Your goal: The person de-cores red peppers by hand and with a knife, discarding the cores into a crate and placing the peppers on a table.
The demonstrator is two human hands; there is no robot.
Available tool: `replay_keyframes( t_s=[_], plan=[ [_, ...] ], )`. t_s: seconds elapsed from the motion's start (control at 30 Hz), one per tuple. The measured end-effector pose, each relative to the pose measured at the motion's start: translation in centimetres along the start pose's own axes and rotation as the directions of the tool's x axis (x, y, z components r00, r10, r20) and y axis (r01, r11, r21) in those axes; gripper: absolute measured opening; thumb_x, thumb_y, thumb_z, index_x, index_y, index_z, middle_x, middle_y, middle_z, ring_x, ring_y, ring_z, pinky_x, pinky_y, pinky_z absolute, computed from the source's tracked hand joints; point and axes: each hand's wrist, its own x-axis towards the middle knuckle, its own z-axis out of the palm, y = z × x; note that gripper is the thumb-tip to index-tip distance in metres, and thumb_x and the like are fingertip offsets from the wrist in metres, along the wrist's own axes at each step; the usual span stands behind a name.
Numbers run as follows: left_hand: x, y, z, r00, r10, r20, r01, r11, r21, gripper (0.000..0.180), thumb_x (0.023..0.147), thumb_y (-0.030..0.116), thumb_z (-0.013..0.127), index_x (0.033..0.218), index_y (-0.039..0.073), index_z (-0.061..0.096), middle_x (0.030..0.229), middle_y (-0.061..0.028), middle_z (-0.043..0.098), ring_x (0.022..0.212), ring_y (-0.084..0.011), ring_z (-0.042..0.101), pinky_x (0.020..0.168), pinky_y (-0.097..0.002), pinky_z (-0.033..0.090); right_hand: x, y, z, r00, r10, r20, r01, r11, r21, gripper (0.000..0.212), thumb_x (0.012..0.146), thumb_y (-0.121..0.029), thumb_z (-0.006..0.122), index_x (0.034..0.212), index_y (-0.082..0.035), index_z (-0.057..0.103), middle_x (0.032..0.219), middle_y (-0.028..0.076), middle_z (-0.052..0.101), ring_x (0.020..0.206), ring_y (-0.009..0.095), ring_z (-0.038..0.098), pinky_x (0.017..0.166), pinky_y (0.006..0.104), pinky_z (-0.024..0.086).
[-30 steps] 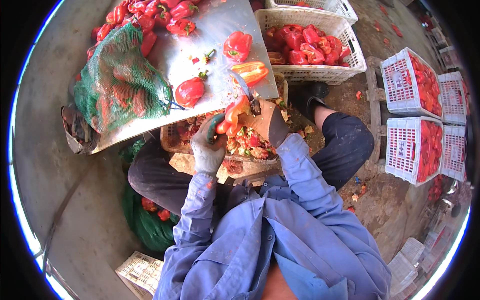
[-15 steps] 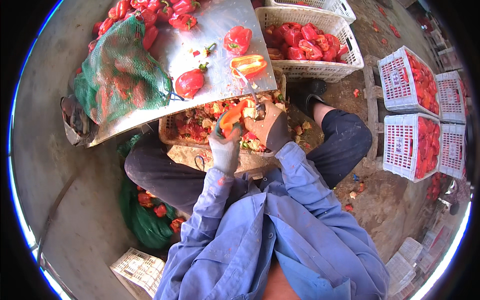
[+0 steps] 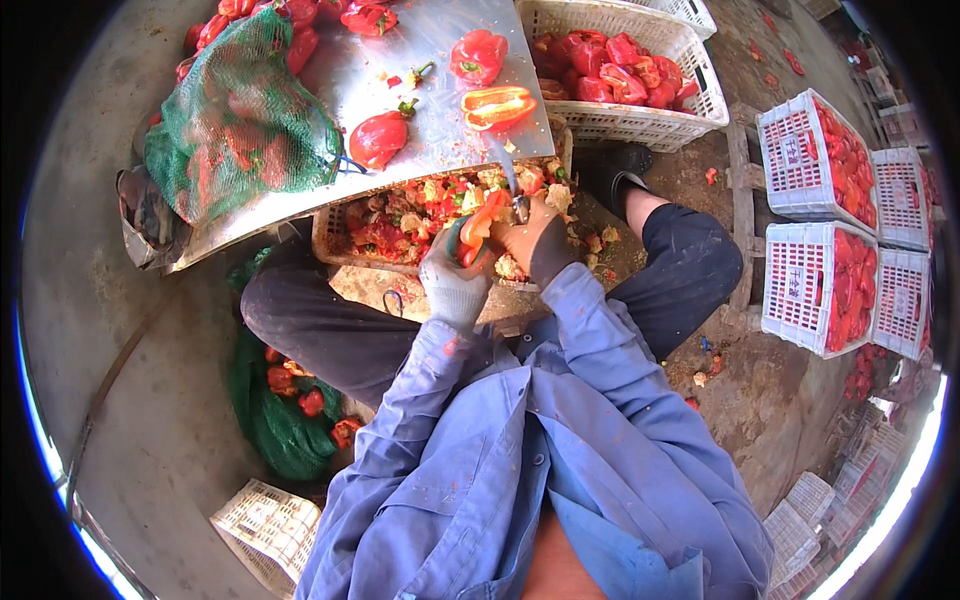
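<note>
While cut bell pepper (image 3: 486,219) is grasped, jutting past the left hand's (image 3: 454,280) fingers, a knife (image 3: 521,207) is clenched by the right hand (image 3: 536,240).

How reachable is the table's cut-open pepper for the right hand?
Probably yes: the cut-open pepper lies uncovered on the metal table just ahead of the right hand, though a knife occupies that grip.

Bright | metal tabletop (image 3: 445,135) glaring | knife blade (image 3: 511,176) blurred | edges bowed, corners black
</note>
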Motion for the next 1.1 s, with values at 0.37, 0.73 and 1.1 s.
replay_keyframes(
  t_s=[0.37, 0.73, 1.1],
  plan=[
    [-1.2, -0.2, 1.3, 0.999, -0.008, -0.038, 0.013, 0.993, 0.120, 0.042, 0.084, 0.009, 0.079, 0.124, 0.001, 0.073, 0.104, -0.0176, 0.076, 0.097, -0.0312, 0.076, 0.087, -0.0398, 0.058, -0.2, 2.5, 0.3, 0.990, -0.123, 0.065, 0.116, 0.987, 0.109, 0.042, 0.086, -0.010, 0.079, 0.125, 0.000, 0.069, 0.097, 0.016, 0.078, 0.088, 0.022, 0.075, 0.079, 0.0370, 0.058],
    [-2.3, -1.7, 0.7, 0.990, -0.131, -0.059, 0.132, 0.991, 0.016, 0.044, 0.082, 0.003, 0.077, 0.125, 0.000, 0.073, 0.107, -0.0174, 0.078, 0.102, -0.0288, 0.077, 0.093, -0.0390, 0.058, -0.4, 3.7, 2.1, 0.972, -0.202, -0.123, 0.198, 0.979, -0.042, 0.043, 0.082, -0.006, 0.076, 0.124, -0.002, 0.071, 0.105, 0.023, 0.072, 0.092, 0.037, 0.073, 0.083, 0.0414, 0.057],
    [-2.1, -2.3, -3.8, 0.968, -0.225, 0.113, 0.242, 0.953, -0.180, 0.025, 0.101, 0.017, 0.070, 0.118, -0.002, 0.069, 0.103, -0.0079, 0.075, 0.088, -0.0178, 0.077, 0.068, -0.0327, 0.065, 0.5, 4.1, -1.2, 0.997, 0.074, -0.020, -0.061, 0.919, 0.390, 0.024, 0.085, -0.008, 0.080, 0.105, 0.000, 0.070, 0.079, -0.003, 0.060, 0.071, 0.009, 0.052, 0.066, 0.0298, 0.049]
  ],
)
